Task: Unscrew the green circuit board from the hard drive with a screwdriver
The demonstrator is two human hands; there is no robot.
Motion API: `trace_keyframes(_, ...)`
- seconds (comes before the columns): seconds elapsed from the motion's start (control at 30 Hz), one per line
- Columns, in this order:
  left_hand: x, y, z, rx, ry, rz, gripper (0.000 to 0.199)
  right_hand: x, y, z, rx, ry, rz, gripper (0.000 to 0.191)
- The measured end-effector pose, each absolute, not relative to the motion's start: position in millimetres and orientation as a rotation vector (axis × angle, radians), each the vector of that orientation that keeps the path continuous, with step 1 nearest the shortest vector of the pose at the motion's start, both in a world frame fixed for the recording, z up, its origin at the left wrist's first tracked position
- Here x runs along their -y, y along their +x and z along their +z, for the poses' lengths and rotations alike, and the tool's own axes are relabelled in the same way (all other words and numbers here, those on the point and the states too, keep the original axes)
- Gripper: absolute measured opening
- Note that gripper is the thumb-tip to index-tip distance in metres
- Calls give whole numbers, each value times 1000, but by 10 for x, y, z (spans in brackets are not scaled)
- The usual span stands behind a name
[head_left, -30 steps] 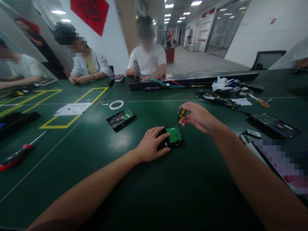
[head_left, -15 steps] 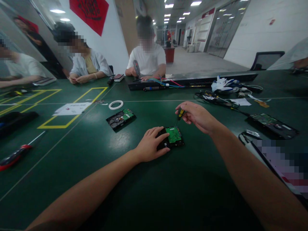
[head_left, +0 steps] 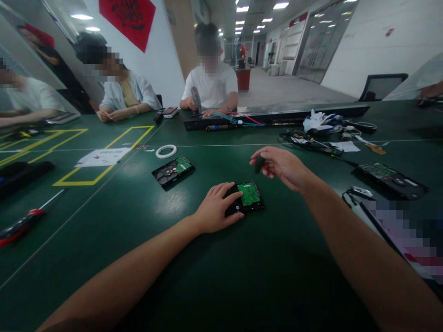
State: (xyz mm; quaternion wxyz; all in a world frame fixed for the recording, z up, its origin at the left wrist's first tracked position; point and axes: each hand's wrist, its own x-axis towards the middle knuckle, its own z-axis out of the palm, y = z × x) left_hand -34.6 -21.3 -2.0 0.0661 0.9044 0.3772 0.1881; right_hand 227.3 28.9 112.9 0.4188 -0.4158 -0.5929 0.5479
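A black hard drive with a green circuit board (head_left: 250, 193) lies on the green table (head_left: 214, 276). My left hand (head_left: 218, 207) is over its left part, fingers spread and pressing it to the table. Above the board's upper edge, my right hand (head_left: 277, 166) pinches the short dark handle of a small screwdriver (head_left: 259, 164). The screwdriver points down toward the drive's upper edge; whether its tip touches there cannot be made out.
Up and left lie a second hard drive (head_left: 173, 172) and a white tape roll (head_left: 166, 151). A red-black screwdriver (head_left: 24, 225) is far left. Cables (head_left: 308, 142), gloves (head_left: 321, 121) and another drive (head_left: 391, 180) lie right. People sit across the table.
Both hands stay nearly in place. The handle in my right hand has turned, its yellow marking no longer showing.
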Motion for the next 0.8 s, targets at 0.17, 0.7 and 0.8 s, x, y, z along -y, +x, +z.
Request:
trace_keyframes(0.17,217,-340,-22,-1144,2741,563,69,-280,2267,1143,1533,-1045,1363,21)
trace_keyframes(0.7,218,-332,-27,-1143,2749,589,67,-239,2243,1150,1458,-1023,1444,9)
trace_keyframes(0.8,220,-329,-22,-1146,2753,577,68,-236,2243,1154,1467,-998,1452,9)
